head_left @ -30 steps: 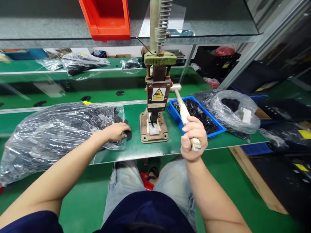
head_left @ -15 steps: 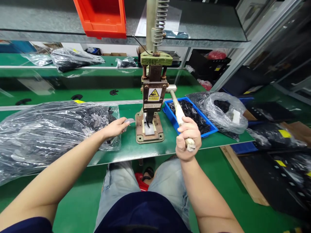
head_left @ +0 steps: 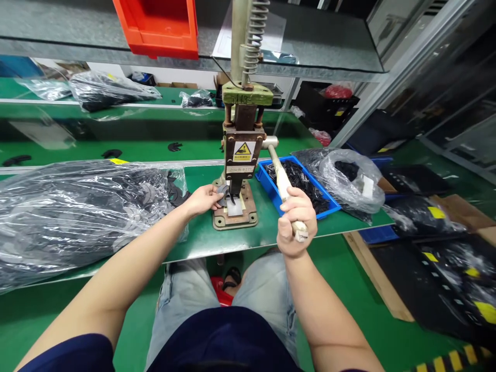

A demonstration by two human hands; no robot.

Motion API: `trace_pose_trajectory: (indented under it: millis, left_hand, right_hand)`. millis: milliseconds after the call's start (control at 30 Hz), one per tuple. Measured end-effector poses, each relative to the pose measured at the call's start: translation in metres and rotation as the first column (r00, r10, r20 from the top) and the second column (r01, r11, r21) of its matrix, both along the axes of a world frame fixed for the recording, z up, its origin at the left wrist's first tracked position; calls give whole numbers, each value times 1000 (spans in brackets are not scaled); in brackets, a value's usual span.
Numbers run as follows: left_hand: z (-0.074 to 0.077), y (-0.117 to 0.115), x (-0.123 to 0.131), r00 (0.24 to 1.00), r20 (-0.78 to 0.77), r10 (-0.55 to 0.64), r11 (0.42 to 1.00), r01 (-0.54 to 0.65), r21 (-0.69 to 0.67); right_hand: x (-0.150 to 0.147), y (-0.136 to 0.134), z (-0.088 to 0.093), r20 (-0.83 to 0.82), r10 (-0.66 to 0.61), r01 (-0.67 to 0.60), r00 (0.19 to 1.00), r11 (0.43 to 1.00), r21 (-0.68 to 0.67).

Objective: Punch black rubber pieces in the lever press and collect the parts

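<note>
My left hand [head_left: 206, 199] pinches a dark grey curved flat part [head_left: 222, 196] at the left side of the hand press [head_left: 241, 150], close to its punch. A thin black curved piece lies below the punch, by a small metal plate [head_left: 234, 207] on the press base [head_left: 232, 223]. My right hand [head_left: 296, 221] is wrapped round the tape-covered press lever [head_left: 282, 178], which slants down toward me. A blue tray [head_left: 329, 211] of small black parts stands right of the press. To the left lies a large clear bag [head_left: 89, 212] full of dark curved parts.
Several loose black curved pieces lie behind the bag, one of them a black piece [head_left: 174, 147] left of the press. An orange bin [head_left: 163, 46] sits on the shelf above. A clear bag [head_left: 351, 181] rests beyond the tray, and cardboard [head_left: 380, 274] lies at lower right.
My left hand has moved right, bringing the grey curved part from beside the press to its punch area. My right hand still grips the lever; the view has shifted slightly.
</note>
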State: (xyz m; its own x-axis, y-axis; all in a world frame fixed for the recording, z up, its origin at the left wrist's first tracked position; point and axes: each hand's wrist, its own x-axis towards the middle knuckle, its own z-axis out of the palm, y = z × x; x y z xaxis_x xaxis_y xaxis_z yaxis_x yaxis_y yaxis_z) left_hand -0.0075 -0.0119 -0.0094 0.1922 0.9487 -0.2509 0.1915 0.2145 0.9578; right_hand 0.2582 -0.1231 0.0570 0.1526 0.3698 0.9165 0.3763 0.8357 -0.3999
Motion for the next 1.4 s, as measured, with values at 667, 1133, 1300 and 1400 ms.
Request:
trace_pose_trajectory:
  millis: [667, 1133, 1300, 1400]
  left_hand:
    - [7, 18, 1, 993, -84, -84, 992, 75, -102]
    - [17, 8, 9, 1000, 13, -28, 963, 31, -267]
    - [28, -19, 3, 997, 77, 10, 988, 2, -156]
    - [42, -45, -9, 991, 122, -49, 994, 61, -92]
  right_hand:
    - [-6, 3, -1, -109, 42, -40, 993, 999, 15]
    - [-5, 36, 93, -23, 55, -54, 998, 996, 78]
    - [16, 64, 112, 52, -60, 60, 997, 998, 0]
    - [19, 50, 49, -34, -112, 102, 993, 972, -212]
